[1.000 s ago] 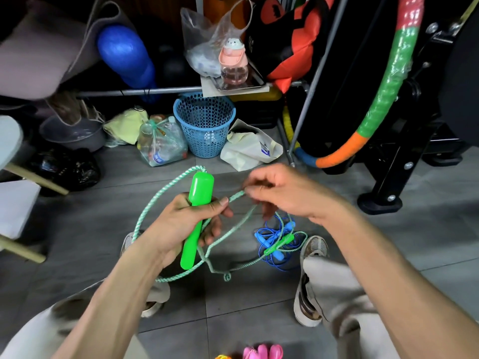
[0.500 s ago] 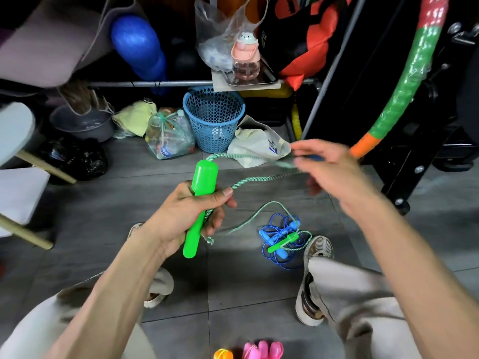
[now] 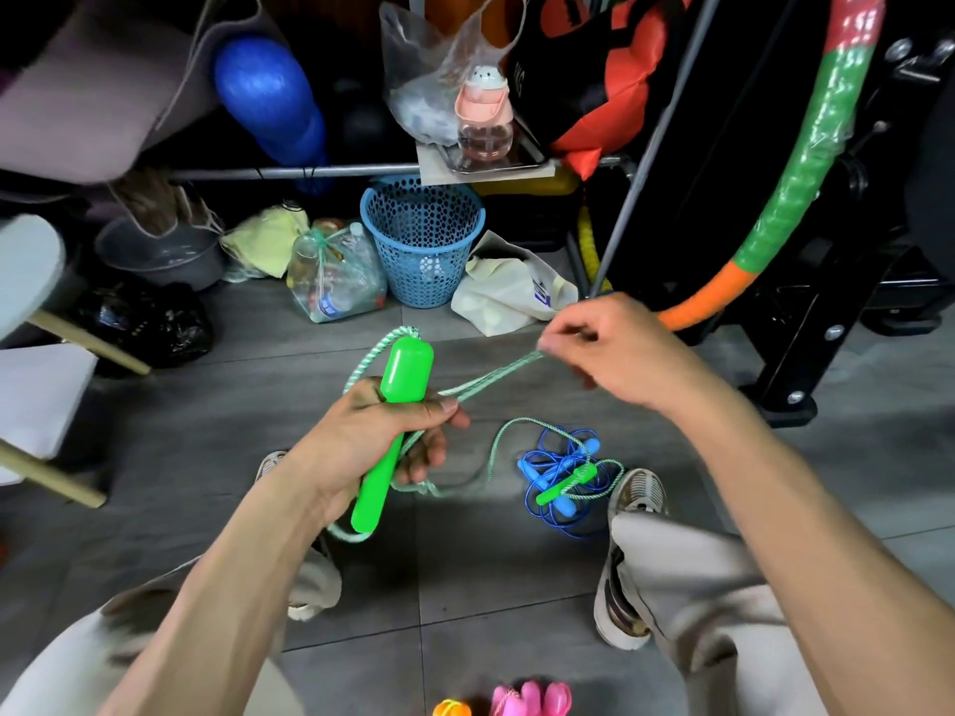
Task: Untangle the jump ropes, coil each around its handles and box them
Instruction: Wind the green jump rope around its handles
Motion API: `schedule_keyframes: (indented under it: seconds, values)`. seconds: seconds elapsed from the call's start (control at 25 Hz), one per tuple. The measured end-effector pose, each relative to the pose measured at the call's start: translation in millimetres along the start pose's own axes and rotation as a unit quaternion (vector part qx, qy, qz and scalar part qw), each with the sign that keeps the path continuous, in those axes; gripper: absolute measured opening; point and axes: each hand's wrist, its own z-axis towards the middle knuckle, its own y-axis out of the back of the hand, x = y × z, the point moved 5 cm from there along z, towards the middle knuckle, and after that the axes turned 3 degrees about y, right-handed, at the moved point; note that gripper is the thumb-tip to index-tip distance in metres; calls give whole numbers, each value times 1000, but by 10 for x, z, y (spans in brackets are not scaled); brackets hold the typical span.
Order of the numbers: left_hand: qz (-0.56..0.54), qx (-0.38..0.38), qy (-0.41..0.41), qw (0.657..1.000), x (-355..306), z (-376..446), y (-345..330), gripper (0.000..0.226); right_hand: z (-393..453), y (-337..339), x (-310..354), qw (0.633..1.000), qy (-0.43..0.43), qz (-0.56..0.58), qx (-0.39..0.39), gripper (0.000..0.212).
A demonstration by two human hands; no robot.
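Two hands: left hand (image 3: 382, 447) grips green handle (image 3: 395, 421); right hand (image 3: 615, 354) pinches green rope (image 3: 496, 374).

Bare floor (image 3: 248, 436) lies open on the left, near the hands. On the right, a blue rope pile (image 3: 560, 478) and a shoe (image 3: 638, 496) block the way. Far off, a blue basket (image 3: 421, 240) and bags crowd the floor.

Little can be read. The orange-and-black bag (image 3: 584, 90), up and to the right of the blue basket (image 3: 422, 240), bears pale letters that look like "KG". Blue print on the white bag (image 3: 509, 294), just right of the basket, is illegible.
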Motion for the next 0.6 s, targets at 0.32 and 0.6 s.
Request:
schedule_keyframes:
  seconds: [0.32,0.6]
  values:
    - [-35,1,-18,999,-31,-46,-41,23,-21,414,-410,957,-122,-201,-173,14]
    - [-73,7,-44,996,-73,-50,-77,24,-213,-566,278,940,-3,259,221,21]
